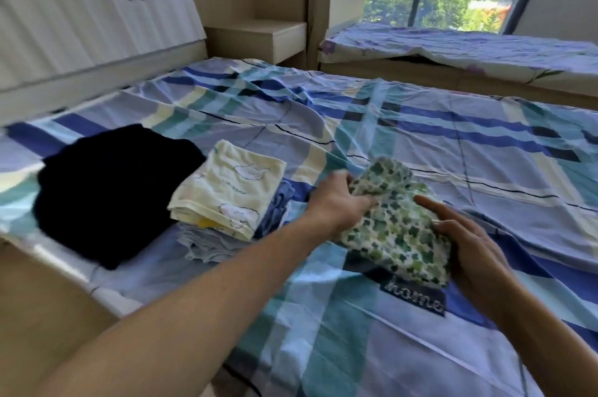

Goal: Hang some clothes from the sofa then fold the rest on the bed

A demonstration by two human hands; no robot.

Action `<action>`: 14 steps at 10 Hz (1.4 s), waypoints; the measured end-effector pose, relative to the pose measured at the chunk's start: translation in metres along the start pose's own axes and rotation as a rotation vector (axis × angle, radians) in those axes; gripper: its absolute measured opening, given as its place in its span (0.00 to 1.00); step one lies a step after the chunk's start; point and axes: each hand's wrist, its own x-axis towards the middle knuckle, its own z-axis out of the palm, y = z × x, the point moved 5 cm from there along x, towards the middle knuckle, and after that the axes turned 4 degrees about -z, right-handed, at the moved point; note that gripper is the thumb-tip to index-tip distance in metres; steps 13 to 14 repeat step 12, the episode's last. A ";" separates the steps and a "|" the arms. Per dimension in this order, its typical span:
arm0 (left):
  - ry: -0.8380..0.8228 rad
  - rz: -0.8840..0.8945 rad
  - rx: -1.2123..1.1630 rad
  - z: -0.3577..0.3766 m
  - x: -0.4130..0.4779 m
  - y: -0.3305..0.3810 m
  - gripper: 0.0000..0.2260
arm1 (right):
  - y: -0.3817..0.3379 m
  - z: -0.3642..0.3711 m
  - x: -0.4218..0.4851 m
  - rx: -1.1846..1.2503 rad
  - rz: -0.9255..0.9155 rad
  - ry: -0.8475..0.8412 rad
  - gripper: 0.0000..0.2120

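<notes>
A white garment with a green leaf print (396, 228) lies partly folded on the plaid bed sheet (420, 124). My left hand (339, 199) grips its left edge, fingers curled into the cloth. On the garment's right side, my right hand (469, 241) holds it, index finger stretched across the top and the other fingers tucked beneath. To the left sits a pile: a folded pale yellow cloth with white animal prints (229, 192) on top of blue (275, 209) and grey (207, 243) folded pieces. A dark navy folded garment (110, 192) lies further left.
A white ribbed headboard (81, 17) and a wooden bedside shelf (259, 37) stand at the back left. A second mattress with a floral cover (469, 47) lies under the window at the back right. The bed's wooden side edge (38, 283) runs along the left.
</notes>
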 end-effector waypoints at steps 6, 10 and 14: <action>0.491 0.318 0.801 -0.225 0.000 -0.088 0.15 | 0.023 0.227 0.076 -0.942 -0.069 -0.211 0.37; -0.202 0.172 0.985 -0.183 0.012 -0.126 0.55 | 0.053 0.248 0.069 -1.244 -0.326 -0.486 0.32; 0.178 0.358 0.628 -0.183 -0.018 -0.065 0.34 | 0.002 0.213 0.047 -0.861 -0.431 -0.275 0.33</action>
